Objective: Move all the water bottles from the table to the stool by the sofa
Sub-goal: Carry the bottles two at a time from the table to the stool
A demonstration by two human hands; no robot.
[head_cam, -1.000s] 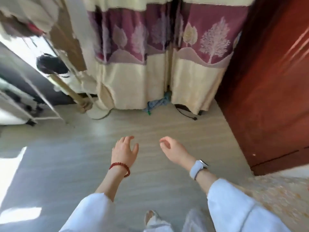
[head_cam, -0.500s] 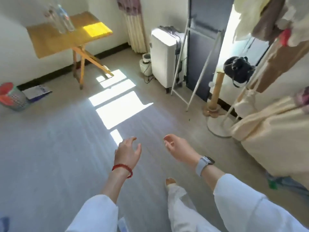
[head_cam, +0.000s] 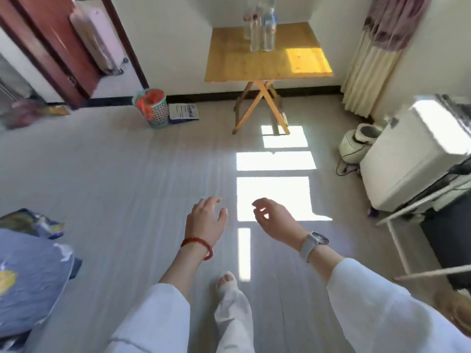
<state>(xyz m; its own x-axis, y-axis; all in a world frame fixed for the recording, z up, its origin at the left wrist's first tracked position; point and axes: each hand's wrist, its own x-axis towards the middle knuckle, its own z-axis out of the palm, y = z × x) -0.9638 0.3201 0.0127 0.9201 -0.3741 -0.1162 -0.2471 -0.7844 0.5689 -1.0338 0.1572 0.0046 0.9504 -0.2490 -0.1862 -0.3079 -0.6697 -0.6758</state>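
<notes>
Step in hand: approach, judged from the empty hands and the bottles not yet reached. Next move calls for crossing the floor (head_cam: 127,174) to the tabletop and taking hold of a bottle.

Left to right:
- Blue bedding (head_cam: 28,273), lower left corner.
- Red-brown door (head_cam: 51,47), upper left.
- Mesh basket (head_cam: 153,108) with red contents, on the floor at the wall.
- Left hand (head_cam: 206,221), red bracelet at the wrist, fingers loosely spread, holding nothing.
- Water bottles (head_cam: 262,29), a blurred clear cluster standing upright near the far edge of the tabletop (head_cam: 242,64), a folding wooden one.
- Right hand (head_cam: 274,220), watch at the wrist, fingers loosely curled, holding nothing.
- Curtain (head_cam: 377,57), upper right.
- White suitcase (head_cam: 413,159), right edge.

Stool and sofa: not in view.
</notes>
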